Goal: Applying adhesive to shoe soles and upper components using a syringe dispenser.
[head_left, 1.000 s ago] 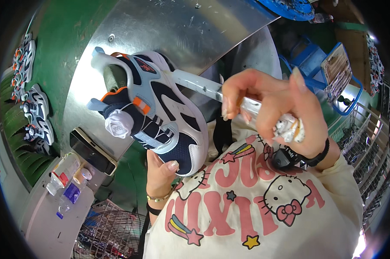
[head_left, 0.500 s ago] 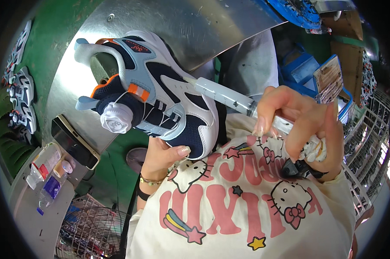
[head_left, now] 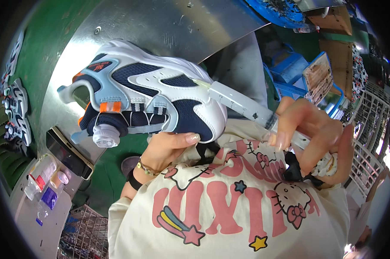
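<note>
Sneaker (head_left: 147, 101) up in the air, white and navy with orange tabs and a round dial closure on the tongue, held over the near edge of the steel table (head_left: 169, 26). Left hand (head_left: 169, 149) cups it from underneath, thumb pressed flat on the navy toe side, fingers curled round the sole, wrist bent up with a bracelet and a dark band showing. Right hand (head_left: 316, 136) is clamped tight round a clear syringe (head_left: 246, 108), fingers wrapped over the barrel, and something white is bunched in the palm behind it. Syringe runs on a slant, its tip touching the shoe's upper edge near the toe. A dark phone (head_left: 69, 153) lies at the table's left edge, with small bottles (head_left: 41, 179) just beside it.
</note>
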Available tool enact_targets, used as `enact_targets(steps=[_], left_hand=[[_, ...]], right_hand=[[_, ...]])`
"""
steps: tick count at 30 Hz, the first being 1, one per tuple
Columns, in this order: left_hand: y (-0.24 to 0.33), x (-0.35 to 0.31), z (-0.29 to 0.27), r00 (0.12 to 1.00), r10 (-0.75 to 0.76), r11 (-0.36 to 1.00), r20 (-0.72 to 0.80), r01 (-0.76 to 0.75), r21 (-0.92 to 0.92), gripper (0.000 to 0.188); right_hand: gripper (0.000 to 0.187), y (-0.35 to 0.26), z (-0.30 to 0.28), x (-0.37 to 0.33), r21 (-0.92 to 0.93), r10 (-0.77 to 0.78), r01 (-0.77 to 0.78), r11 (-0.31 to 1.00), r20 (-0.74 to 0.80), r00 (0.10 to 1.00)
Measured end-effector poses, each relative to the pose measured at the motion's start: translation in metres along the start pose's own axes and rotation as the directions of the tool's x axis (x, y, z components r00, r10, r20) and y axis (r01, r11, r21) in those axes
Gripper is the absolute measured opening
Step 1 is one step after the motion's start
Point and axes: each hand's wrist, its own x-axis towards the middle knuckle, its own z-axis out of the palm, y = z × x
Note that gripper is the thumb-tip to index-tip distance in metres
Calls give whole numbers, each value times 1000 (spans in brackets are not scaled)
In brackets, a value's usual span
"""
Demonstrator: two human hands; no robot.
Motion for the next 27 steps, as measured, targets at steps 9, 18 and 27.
enact_targets(steps=[9,18,27], left_hand=[[-7,40,-4,924,177,955,340,-79,-285,17],[13,77,35,880,386,871,278,-248,-424,46],[40,94,55,756,586,787,290,-447,-425,62]], right_hand=[[72,-24,-10,-4,-111,-8,3,994,-45,999],[72,-34,-17,-4,-199,-66,70,977,26,997],[72,-24,9,10,-346,-176,128,929,-113,978]])
